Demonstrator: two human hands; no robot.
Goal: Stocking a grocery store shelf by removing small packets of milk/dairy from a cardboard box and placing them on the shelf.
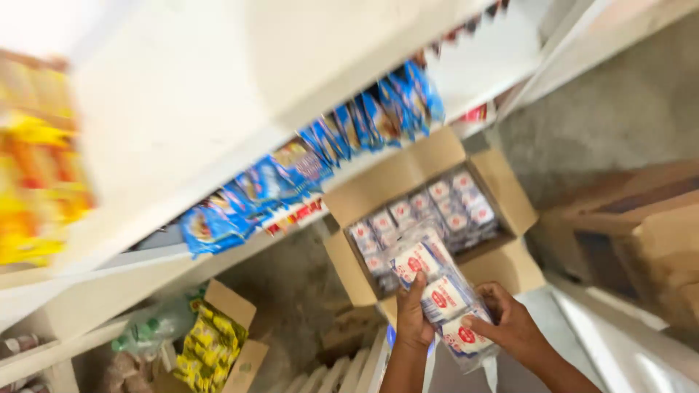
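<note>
My left hand [412, 316] and my right hand [513, 327] both grip a clear plastic pack of small white packets with red round marks [437, 287]. The left thumb lies up along the pack's left side; the right hand holds its lower right end. The pack hangs just above the near flap of an open cardboard box [378, 185] on the floor, which holds several more of the same white packets [429, 211] in rows.
A white shelf unit [189, 124] fills the left, with blue snack packets [291, 171] along its edge and yellow-orange packs [36, 160] at far left. Below stands a box of yellow packets [211, 346]. More cardboard boxes [641, 233] sit at right on the grey floor.
</note>
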